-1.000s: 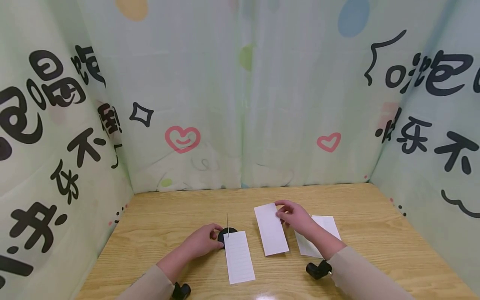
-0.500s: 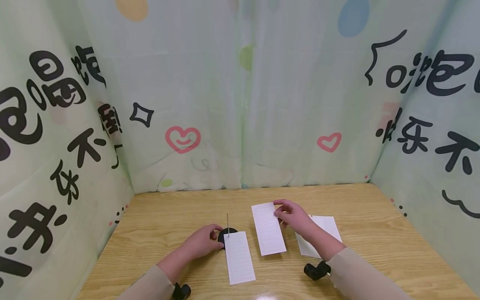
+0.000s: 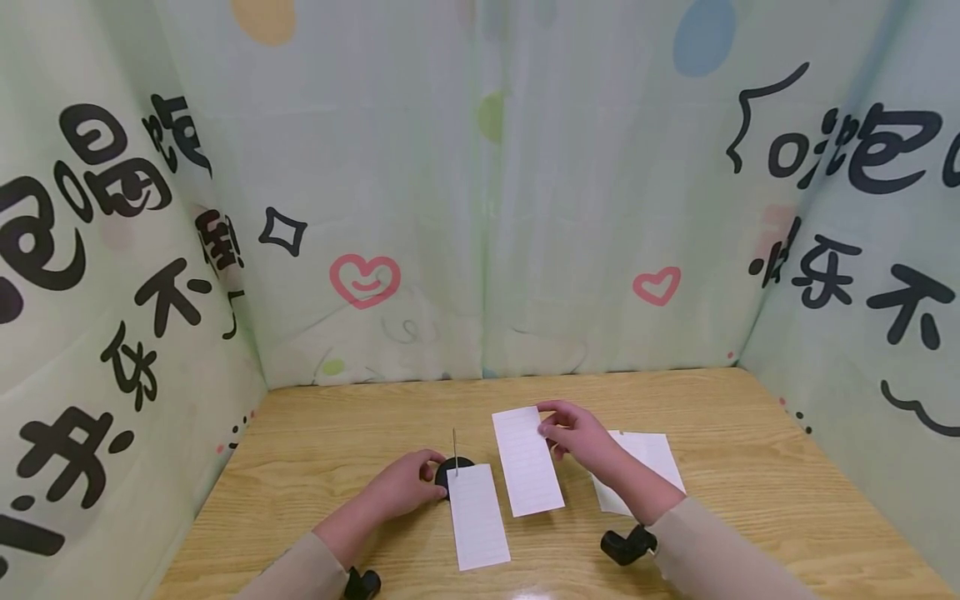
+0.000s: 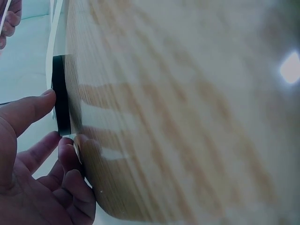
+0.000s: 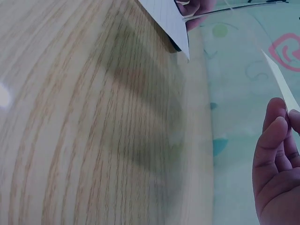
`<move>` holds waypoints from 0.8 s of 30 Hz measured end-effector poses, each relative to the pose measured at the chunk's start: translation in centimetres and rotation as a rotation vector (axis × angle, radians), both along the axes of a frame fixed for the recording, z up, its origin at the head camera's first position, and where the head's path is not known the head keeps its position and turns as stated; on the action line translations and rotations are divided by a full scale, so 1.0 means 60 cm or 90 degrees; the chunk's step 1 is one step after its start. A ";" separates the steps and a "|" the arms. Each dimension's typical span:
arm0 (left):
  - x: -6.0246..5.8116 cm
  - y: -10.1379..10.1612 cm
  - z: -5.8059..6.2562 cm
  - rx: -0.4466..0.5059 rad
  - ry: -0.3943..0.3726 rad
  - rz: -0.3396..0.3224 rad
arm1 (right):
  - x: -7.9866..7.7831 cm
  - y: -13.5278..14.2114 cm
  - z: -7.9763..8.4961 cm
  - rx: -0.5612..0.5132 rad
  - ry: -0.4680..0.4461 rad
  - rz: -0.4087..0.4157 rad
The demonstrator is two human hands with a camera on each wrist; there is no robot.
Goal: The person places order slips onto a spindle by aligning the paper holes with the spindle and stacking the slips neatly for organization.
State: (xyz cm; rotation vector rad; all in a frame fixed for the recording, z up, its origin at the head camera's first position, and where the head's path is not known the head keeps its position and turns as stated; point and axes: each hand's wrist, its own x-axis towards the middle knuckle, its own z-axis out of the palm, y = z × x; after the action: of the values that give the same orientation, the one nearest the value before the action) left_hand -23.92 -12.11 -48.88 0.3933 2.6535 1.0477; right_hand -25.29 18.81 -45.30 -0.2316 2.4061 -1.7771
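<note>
My left hand [image 3: 403, 485] grips the round black base [image 3: 443, 475] of a bill spike, thumb on one side and fingers on the other. Its thin metal needle [image 3: 454, 446] stands upright. One lined paper slip [image 3: 482, 525] is on the needle near its top edge, low over the base. In the left wrist view the base [image 4: 61, 98] shows edge-on by the thumb. Between thumb and fingers, my right hand [image 3: 579, 435] pinches the right edge of another lined slip [image 3: 528, 467], raised above the table just right of the spike. The right wrist view shows this slip [image 5: 280, 83] edge-on.
More white paper [image 3: 654, 458] lies on the wooden table [image 3: 330, 433] at the right, partly hidden by my right forearm. Printed curtains [image 3: 420, 192] enclose the table at the back and both sides. A black wrist device [image 3: 628, 545] sits below the right sleeve.
My right hand has carried its slip a little leftward, closer to the spike. The left hand stays on the base, and the spiked slip has not moved.
</note>
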 end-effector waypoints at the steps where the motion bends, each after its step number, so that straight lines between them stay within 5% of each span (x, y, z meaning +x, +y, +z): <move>1: 0.000 0.000 0.000 -0.001 0.000 -0.001 | 0.000 -0.001 0.000 -0.004 -0.003 0.002; 24: 0.002 0.003 0.001 -0.010 0.002 -0.007 | 0.009 -0.031 0.017 -0.050 -0.013 0.046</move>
State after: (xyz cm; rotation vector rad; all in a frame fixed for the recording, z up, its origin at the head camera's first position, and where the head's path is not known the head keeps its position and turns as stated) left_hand -23.83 -11.95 -48.82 0.4059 2.6577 1.0228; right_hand -24.74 16.97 -44.27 -0.3037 2.2867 -1.8342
